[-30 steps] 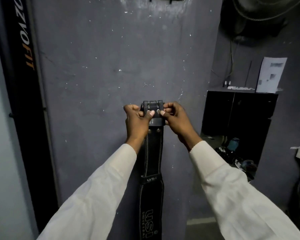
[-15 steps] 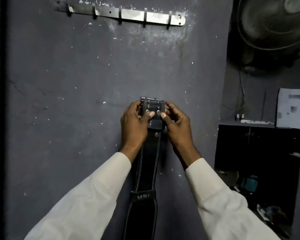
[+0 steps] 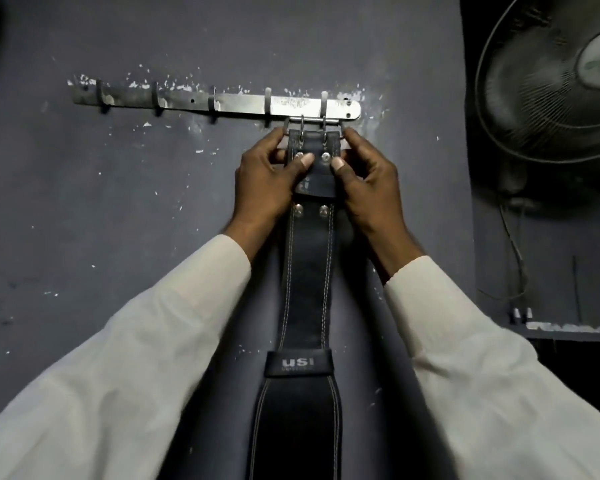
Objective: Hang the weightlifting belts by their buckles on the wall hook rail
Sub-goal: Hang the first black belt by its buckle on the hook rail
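Note:
A black leather weightlifting belt [image 3: 307,278] with white stitching hangs straight down in front of the grey wall. Its metal buckle [image 3: 312,123] sits at the lower edge of the steel hook rail [image 3: 222,103], by the two rightmost hooks. My left hand [image 3: 264,181] grips the belt's top end from the left, thumb pressed on the front by a rivet. My right hand [image 3: 364,185] grips it from the right in the same way. Whether the buckle rests on a hook I cannot tell.
The rail carries several hooks; those to the left hold nothing. A wall fan [image 3: 555,88] hangs at the upper right. Below it a dark shelf [image 3: 568,332] juts out, with cables running down the wall.
Both hands have lifted the belt's top end up the wall, from well below the rail to its lower edge near the right end. The grip is unchanged.

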A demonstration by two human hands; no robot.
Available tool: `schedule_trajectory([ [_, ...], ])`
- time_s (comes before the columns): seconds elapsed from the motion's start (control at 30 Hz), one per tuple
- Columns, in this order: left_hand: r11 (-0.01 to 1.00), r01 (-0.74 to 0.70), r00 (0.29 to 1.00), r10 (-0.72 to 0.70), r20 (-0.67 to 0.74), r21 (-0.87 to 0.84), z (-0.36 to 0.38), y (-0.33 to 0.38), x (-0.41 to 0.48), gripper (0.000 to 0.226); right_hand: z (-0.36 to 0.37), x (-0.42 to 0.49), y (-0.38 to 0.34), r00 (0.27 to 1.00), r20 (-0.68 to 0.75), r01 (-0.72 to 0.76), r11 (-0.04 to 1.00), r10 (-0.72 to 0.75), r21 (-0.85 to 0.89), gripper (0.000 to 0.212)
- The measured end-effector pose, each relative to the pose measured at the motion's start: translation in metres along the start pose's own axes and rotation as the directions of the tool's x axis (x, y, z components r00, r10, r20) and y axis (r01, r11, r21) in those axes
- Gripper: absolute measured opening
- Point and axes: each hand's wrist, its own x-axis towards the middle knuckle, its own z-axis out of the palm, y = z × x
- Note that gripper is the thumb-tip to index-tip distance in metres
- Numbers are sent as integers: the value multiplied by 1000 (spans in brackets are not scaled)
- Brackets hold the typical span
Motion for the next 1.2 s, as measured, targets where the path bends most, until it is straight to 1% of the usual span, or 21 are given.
schedule_trajectory([
  [0.1,999,-33,999,33,5,28,10,-3,36,53,-5,32,-2,999,-6,49,999,-49,3,45],
  [0.17,998,-38,999,37,28,39,16,-6,54,57,-7,46,-3,997,-4,74,997,-74,15,44],
  [0.23,999,-26,999,25,29,21,19,-9,68,63,-6,58,0,996,0,84,996,-84,20,47],
  [0.27,1000,-15,999,15,28,9,19,-12,73,63,-5,62,1,996,5,84,996,-84,25,50],
  [0.33,1000,10,1000,-11,29,16,21,-16,74,53,-5,68,7,998,9,70,998,-70,8,54],
  [0.4,1000,29,999,-29,26,2,22,-18,70,46,-4,69,12,998,15,61,998,-61,-31,52],
  [0.5,998,49,998,-48,38,-27,22,-24,61,48,-5,59,14,999,22,27,998,-26,-53,50],
  [0.57,996,80,996,-79,36,-29,22,-25,52,47,-5,49,14,1000,25,-12,998,13,-60,46],
  [0.63,993,112,993,-111,30,-26,22,-23,37,43,-5,38,17,998,0,-69,996,69,-54,46],
  [0.73,990,140,990,-139,34,-12,20,-19,13,45,-6,14,18,981,-58,-184,983,183,-12,63],
  [0.77,988,151,987,-151,53,-6,18,-20,4,46,-6,2,17,975,-58,-215,976,214,-19,65],
  [0.93,967,237,962,-247,114,96,6,-9,-68,43,-6,-70,14,931,-46,-364,931,363,-24,52],
  [1.03,959,253,954,-269,131,131,-3,-3,-123,46,-9,-114,16,900,-60,-434,900,432,-41,33],
  [1.1,947,282,943,-303,136,153,-11,-3,-155,51,-10,-144,13,880,-50,-475,875,472,-91,26],
  [1.2,905,305,933,-346,96,296,-20,-11,-182,56,-12,-180,9,858,-26,-512,852,512,-110,22],
])
